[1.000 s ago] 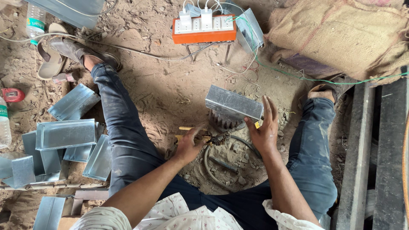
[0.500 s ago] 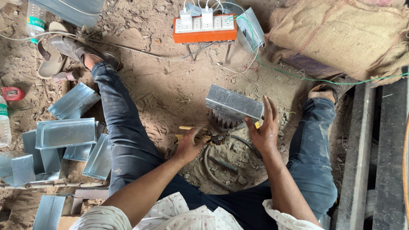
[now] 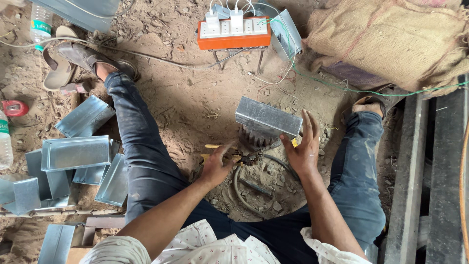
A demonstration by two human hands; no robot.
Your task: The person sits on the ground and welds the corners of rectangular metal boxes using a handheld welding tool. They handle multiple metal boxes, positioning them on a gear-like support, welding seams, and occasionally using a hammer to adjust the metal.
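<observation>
— Metal box (image 3: 267, 117): where is it?
— Centre of the dirt floor, resting on a toothed gear (image 3: 255, 139). Your left hand (image 3: 218, 164) pinches pliers (image 3: 246, 157) just near-left of it; your right hand (image 3: 304, 146) lies open-fingered against the box's right end.

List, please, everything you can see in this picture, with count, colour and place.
folded sheet-metal box: one, grey, centre, resting on a toothed gear
toothed gear: one, dark, under the box
pliers with yellow handles: one, at the left hand
sheet-metal trays: several, grey, piled left
orange socket board: one, top centre, plugs in it
burlap sack: one, tan, top right
plastic bottle: one, clear, top left
left hand: on the pliers
right hand: against the box's end
</observation>
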